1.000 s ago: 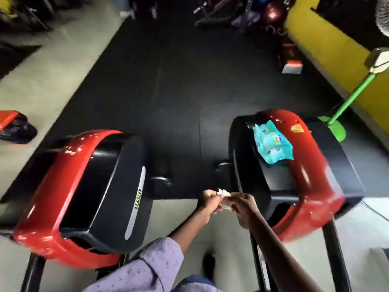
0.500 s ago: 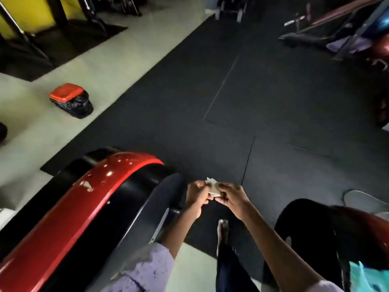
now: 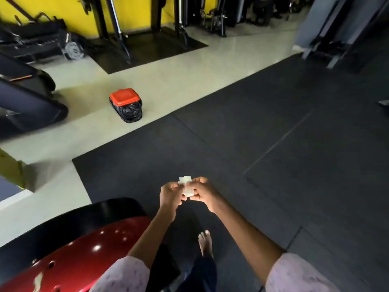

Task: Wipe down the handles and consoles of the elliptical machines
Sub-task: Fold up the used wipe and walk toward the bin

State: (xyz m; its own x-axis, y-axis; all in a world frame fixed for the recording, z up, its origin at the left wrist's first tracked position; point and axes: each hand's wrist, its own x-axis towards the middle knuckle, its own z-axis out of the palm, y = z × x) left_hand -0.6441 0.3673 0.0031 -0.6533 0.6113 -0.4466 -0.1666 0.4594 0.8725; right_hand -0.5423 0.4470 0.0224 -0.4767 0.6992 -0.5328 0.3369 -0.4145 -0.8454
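A person stands on black rubber matting in a gym, both hands raised in front of the body and sharing a small white wipe (image 3: 186, 186). The left hand (image 3: 171, 193) and right hand (image 3: 203, 192) each pinch an edge, fingers curled, likely folding or opening the thin, limp sheet for wiping. Near left, the glossy red-and-black curved shroud of an elliptical (image 3: 80, 247) catches spots of light; its handles and console are out of view. Farther left, on the pale smooth floor, sits a bin (image 3: 125, 105) with an orange lid and a crinkled black liner, possibly for used wipes. 1 bare foot (image 3: 205, 242) shows below.
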